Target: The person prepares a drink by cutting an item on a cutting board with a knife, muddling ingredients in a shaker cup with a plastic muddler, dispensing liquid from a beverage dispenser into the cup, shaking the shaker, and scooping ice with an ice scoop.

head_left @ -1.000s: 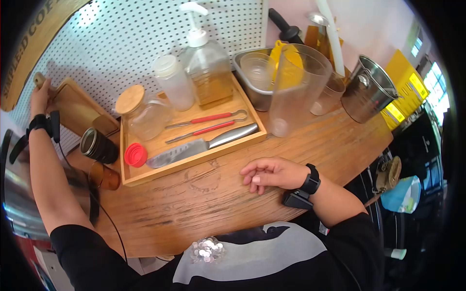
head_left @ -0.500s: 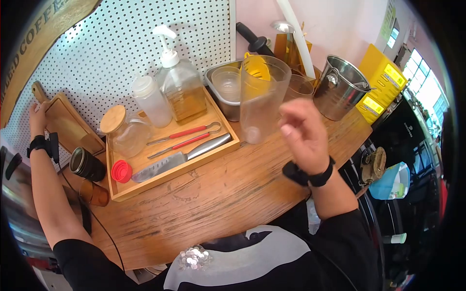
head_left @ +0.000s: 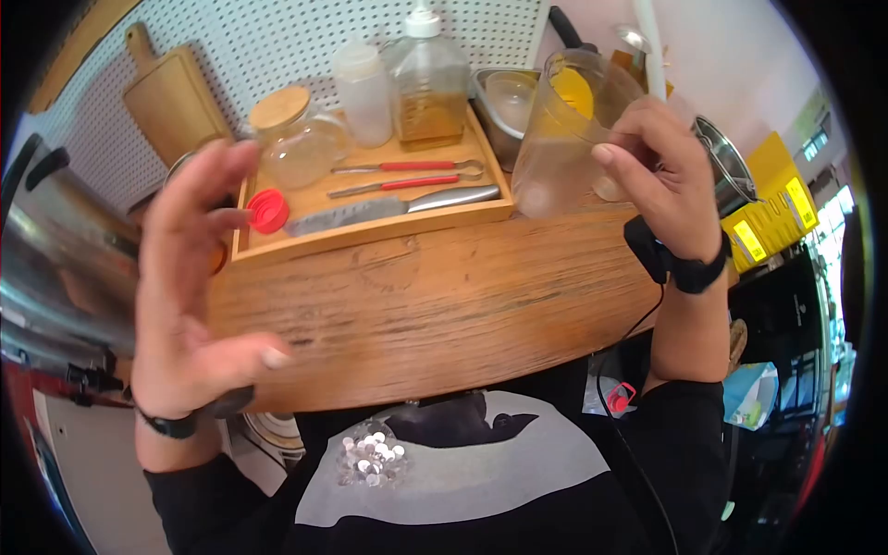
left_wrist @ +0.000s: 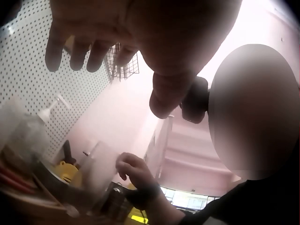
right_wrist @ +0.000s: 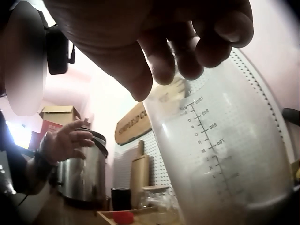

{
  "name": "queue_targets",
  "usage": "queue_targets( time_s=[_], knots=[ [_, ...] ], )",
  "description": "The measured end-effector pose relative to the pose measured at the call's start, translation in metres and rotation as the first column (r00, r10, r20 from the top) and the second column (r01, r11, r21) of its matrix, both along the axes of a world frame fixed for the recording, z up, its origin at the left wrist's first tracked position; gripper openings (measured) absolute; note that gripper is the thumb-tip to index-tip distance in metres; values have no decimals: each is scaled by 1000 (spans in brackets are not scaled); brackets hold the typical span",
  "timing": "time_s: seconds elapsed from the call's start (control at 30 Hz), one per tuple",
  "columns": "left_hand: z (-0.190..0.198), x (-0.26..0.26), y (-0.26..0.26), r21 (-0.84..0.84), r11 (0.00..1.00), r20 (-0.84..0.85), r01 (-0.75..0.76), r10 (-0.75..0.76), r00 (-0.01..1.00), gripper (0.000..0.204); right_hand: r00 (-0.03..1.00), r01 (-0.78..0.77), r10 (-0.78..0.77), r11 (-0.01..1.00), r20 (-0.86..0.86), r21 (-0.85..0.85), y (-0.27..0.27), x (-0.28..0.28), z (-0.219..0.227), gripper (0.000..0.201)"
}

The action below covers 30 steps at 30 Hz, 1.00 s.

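In the head view my left hand (head_left: 190,287) is raised over the table's left side, fingers and thumb spread apart, holding nothing. It partly covers the dark jar and amber cup. A wooden board with a handle (head_left: 176,100) leans against the pegboard beyond it. My right hand (head_left: 671,180), loosely curled, is in front of the tall clear measuring pitcher (head_left: 550,171); whether the fingertips touch it I cannot tell. The right wrist view shows those fingers above the pitcher's marked wall (right_wrist: 211,154). The left wrist view shows the spread left fingers (left_wrist: 96,54).
A wooden tray (head_left: 375,233) holds a knife (head_left: 351,213), two red-handled tools, a red lid (head_left: 268,211), a glass jar and two bottles. Behind the pitcher are a steel pan and yellow item; a metal bucket (head_left: 726,171) stands right, a large steel pot (head_left: 69,245) left.
My left hand has let go of the board's handle area and come back toward me, its fingers spread. My right hand has risen from the table and moved right, beside the pitcher. The view has shifted.
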State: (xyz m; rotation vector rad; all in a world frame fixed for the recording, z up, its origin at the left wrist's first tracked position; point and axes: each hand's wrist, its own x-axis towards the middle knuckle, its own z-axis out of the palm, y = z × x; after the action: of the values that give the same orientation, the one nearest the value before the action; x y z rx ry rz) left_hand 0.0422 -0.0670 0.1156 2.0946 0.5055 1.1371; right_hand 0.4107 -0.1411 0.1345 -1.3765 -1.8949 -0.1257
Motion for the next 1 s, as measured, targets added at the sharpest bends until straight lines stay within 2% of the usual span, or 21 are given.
queue_targets(
  time_s=[0.07,0.1,0.13,0.2,0.23,0.3,0.33,0.4,0.43,0.5,0.53,0.57,0.6,0.63,0.67,0.7,0.73,0.8,0.9,1.0],
  knots=[
    [-12,12,2,-58,998,-35,24,-27,999,120,995,-60,58,998,78,15,-6,-22,10,17],
    [-17,19,6,-106,992,-65,65,-72,995,123,995,-66,65,998,69,8,-7,-32,12,17],
    [-26,26,10,-111,992,-72,60,-68,995,123,988,-143,144,990,56,-15,-6,-43,14,15],
    [-45,40,20,-189,965,-12,183,-188,982,130,960,-279,277,959,-31,-53,-1,-63,13,14],
    [-53,47,19,-186,965,-8,184,-189,982,130,961,-278,277,959,-27,-52,5,-73,11,14],
    [-67,61,14,-276,899,232,341,-282,931,132,880,-470,460,880,-120,-66,18,-90,4,10],
    [-68,64,9,-410,853,339,324,-188,922,130,881,-468,458,881,-115,-72,24,-97,-1,10],
    [-70,46,14,-467,831,320,304,-162,933,129,796,-544,531,838,-291,38,38,-106,-12,20],
    [-71,33,18,-521,807,293,279,-138,946,128,795,-549,535,835,-285,35,49,-104,-15,20],
    [-79,5,31,-500,839,290,214,-71,954,124,794,-485,448,874,-412,15,79,-92,-21,35],
    [-82,-9,37,-466,874,300,136,11,954,122,891,-403,323,887,-319,-226,93,-81,-25,36],
    [-84,-20,42,-433,900,311,54,93,946,120,958,-277,212,852,-191,-445,108,-71,-30,37],
    [-84,-27,45,-435,899,310,51,97,946,120,987,-153,155,849,-38,-506,121,-65,-46,39],
    [-84,-33,47,-437,899,373,16,165,913,119,987,-19,102,840,123,-543,135,-58,-65,41],
    [-84,-38,50,-440,898,436,-18,231,870,118,962,25,114,866,247,-500,152,-47,-89,45],
    [-83,-41,52,-440,898,441,-19,235,866,118,921,64,122,890,369,-452,159,-48,-96,48],
    [-83,-44,52,-402,915,469,-32,235,852,114,918,60,130,889,375,-454,166,-47,-99,48],
    [-81,-51,51,-359,931,478,-63,242,844,109,909,153,163,727,385,-669,176,-52,-104,53],
    [-81,-50,49,-328,938,470,-110,263,842,110,850,203,221,701,478,-684,181,-62,-100,54],
    [-81,-47,47,-315,930,408,-192,315,857,114,841,224,235,669,488,-708,187,-68,-96,47]
  ],
)
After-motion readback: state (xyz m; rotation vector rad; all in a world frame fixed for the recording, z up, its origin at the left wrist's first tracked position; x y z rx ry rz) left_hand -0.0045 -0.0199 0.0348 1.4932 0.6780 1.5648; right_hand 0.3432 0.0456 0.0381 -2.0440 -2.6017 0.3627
